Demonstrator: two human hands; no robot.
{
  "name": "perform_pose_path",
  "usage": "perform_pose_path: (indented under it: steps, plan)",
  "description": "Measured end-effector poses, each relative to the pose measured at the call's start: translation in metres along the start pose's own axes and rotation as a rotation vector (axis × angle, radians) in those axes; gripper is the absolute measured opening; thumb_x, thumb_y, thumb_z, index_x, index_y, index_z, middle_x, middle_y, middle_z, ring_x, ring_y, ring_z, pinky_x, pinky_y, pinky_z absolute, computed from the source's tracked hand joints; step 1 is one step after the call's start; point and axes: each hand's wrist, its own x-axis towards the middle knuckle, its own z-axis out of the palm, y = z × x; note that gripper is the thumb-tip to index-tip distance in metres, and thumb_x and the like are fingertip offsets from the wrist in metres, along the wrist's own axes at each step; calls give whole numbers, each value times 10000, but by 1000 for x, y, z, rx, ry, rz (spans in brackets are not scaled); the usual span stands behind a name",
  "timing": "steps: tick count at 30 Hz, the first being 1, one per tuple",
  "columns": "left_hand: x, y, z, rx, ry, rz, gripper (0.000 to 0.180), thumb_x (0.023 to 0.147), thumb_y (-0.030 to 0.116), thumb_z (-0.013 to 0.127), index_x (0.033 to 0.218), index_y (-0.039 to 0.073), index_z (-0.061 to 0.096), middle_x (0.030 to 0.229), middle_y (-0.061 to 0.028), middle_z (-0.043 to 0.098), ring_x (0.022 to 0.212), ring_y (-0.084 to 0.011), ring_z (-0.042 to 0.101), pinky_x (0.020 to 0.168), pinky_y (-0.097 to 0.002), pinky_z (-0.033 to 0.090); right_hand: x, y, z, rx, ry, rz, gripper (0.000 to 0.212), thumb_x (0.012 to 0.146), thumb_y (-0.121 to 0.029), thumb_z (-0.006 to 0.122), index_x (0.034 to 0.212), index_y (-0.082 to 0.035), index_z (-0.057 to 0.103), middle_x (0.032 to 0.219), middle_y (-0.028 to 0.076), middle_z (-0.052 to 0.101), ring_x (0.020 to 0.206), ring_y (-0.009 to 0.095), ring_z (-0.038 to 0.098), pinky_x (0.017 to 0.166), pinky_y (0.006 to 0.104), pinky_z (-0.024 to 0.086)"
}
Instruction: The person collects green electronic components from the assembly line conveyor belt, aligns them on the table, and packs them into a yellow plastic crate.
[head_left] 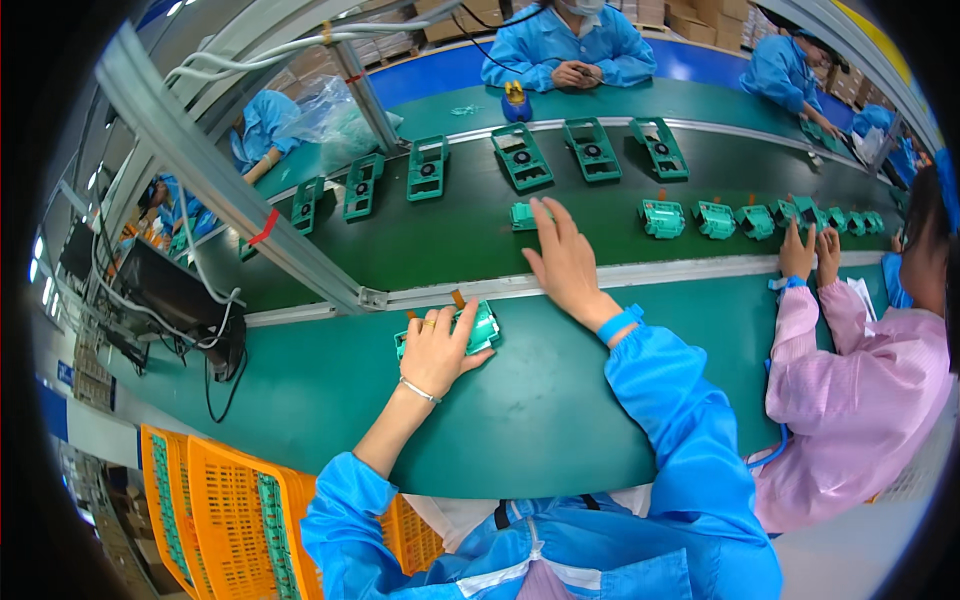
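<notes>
My left hand [436, 350] is over the near green bench, its fingers bent round a green plastic housing [486, 326] with an orange tab at its top edge. A second orange tab and more green plastic show left of the fingers, so there may be two housings; the palm hides most of them. My right hand [568, 262] reaches over the metal rail onto the dark green conveyor belt, fingers stretched and thumb apart. Its fingertips are beside a small green housing [522, 216] on the belt; whether they touch it I cannot tell.
Several similar housings [662, 219] line the belt to the right, where a co-worker in pink [840, 370] handles some. Larger green frames with round black parts [520, 158] lie along the far side. A metal post [230, 180] slants at left; orange crates [232, 510] stand below left.
</notes>
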Motion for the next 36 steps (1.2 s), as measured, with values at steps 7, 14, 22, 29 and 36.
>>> perform_pose_path:
  steps: [7,14,22,29,36]
  plan:
    - [-51,-27,-102,-27,68,-46,907,628,422,916,1398,63,598,1145,-120,662,1018,-295,633,857,-417,497,5,34,26,-286,-51,-40,586,788,-156,806,1319,-90,568,1320,77,579,1056,291,618,770,417,492]
    - [-232,-128,-212,295,162,-453,906,614,189,943,1417,14,561,1182,-172,680,1014,-373,640,911,-461,512,5,11,18,-239,-67,-170,394,708,-118,822,1046,-113,619,1076,51,616,872,257,647,696,409,455]
    - [-471,-177,-246,446,-151,-1008,698,741,291,903,1323,49,604,1148,-181,688,1035,-385,650,898,-476,522,-46,-72,4,-28,-53,-374,442,701,-63,885,1079,-50,657,1089,160,663,901,364,662,736,441,537]
    - [-639,-147,-192,323,-809,-1172,823,707,619,833,1273,69,597,1103,-141,685,1108,-315,649,926,-553,519,-99,-109,11,158,-259,-529,471,747,39,870,1130,-9,598,1090,163,606,818,293,603,627,359,495]
    - [-723,-118,-153,204,-972,-1276,837,695,621,844,1262,61,592,1175,-135,686,1159,-321,638,987,-599,499,-109,-89,16,143,-301,-270,481,737,50,877,1130,-2,605,1118,155,580,855,282,581,610,373,455]
